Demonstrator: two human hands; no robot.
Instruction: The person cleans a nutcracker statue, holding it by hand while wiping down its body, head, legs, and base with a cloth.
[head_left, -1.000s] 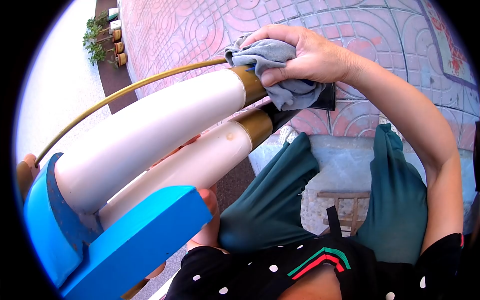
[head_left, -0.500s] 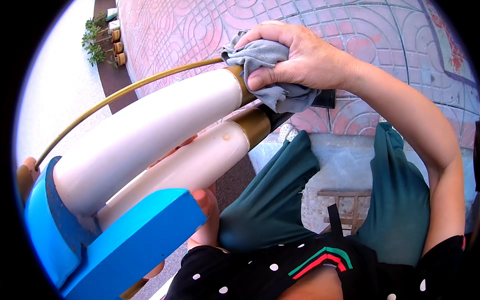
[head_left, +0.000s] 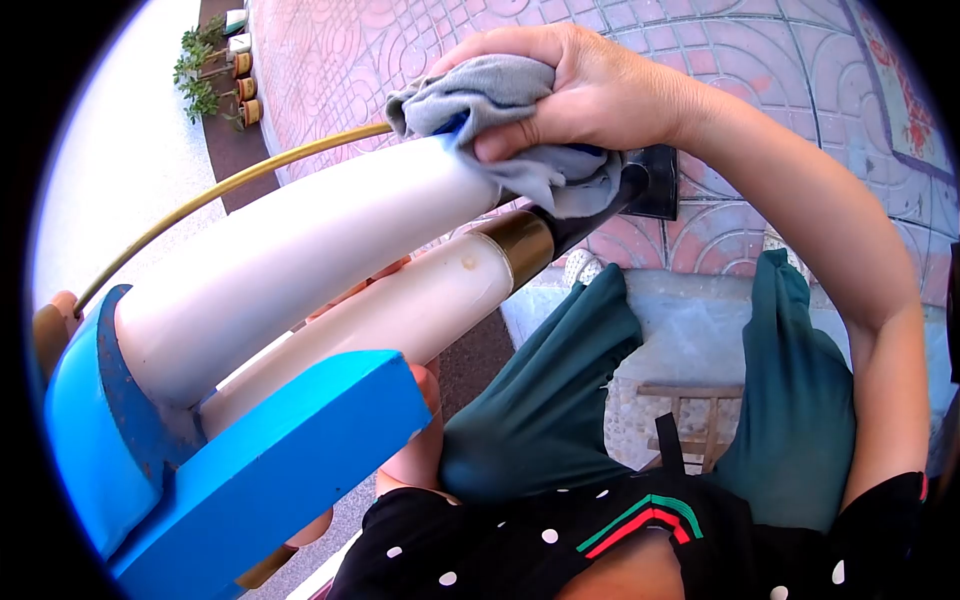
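My right hand (head_left: 590,95) is closed around a crumpled grey cloth (head_left: 500,90), its thumb bent over the near side. The cloth lies against the end of the upper white leg (head_left: 310,240) of a painted figure and covers its gold cuff. Below it runs the lower white leg (head_left: 400,305), with its gold cuff (head_left: 523,245) and a black end bare. Fingers of my left hand (head_left: 355,288) show in the gap between the two legs, wrapped over the lower one; the rest is hidden behind the figure. The figure's blue part (head_left: 280,460) is at the lower left.
A thin gold rod (head_left: 230,182) curves along the figure's far side. Potted plants (head_left: 245,90) stand at the upper left on patterned pink paving (head_left: 400,50). Below are my green-trousered legs (head_left: 550,390) and a small wooden rack (head_left: 705,420). A patterned mat (head_left: 905,110) is at the upper right.
My right hand and the cloth have moved left, from the gold cuff onto the end of the upper white leg. The figure has shifted slightly right.
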